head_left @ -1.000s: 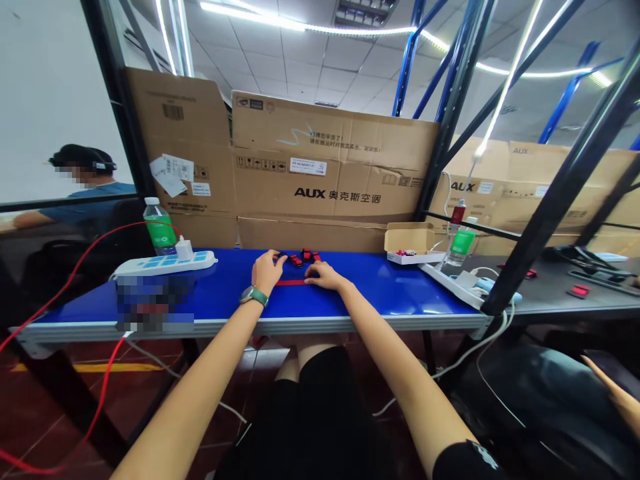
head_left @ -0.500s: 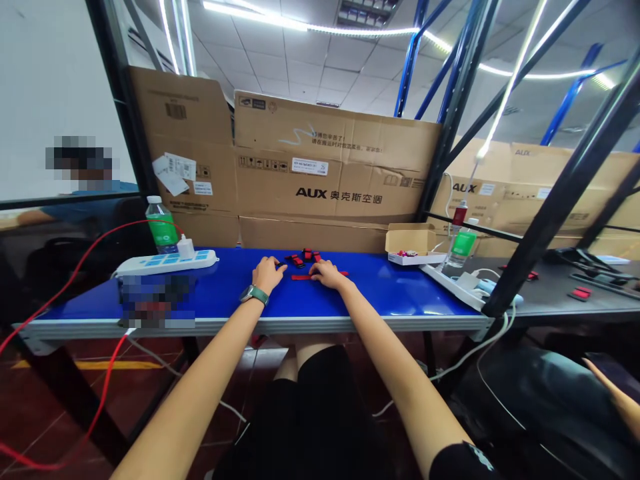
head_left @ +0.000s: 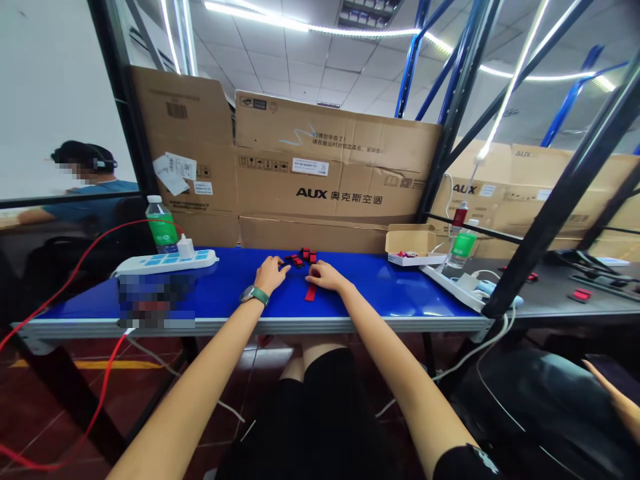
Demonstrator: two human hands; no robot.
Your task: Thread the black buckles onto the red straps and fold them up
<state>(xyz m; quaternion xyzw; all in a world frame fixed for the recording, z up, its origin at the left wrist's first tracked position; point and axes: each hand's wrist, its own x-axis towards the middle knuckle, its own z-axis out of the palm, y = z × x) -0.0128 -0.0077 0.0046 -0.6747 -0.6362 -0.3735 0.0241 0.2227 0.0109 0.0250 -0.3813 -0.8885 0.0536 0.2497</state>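
On the blue workbench (head_left: 390, 287), a flat red strap (head_left: 311, 293) lies under the right hand (head_left: 327, 275), its grip slack and open.

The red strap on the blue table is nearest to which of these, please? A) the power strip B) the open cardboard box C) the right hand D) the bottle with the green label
C. The red strap lies on the blue table directly at the fingers of the right hand, far from the other options.

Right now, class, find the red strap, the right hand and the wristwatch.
Red strap (head_left: 311, 293): head view, strap's middle.
Right hand (head_left: 328, 275): head view, back of hand.
Wristwatch (head_left: 247, 295): head view, watch face.
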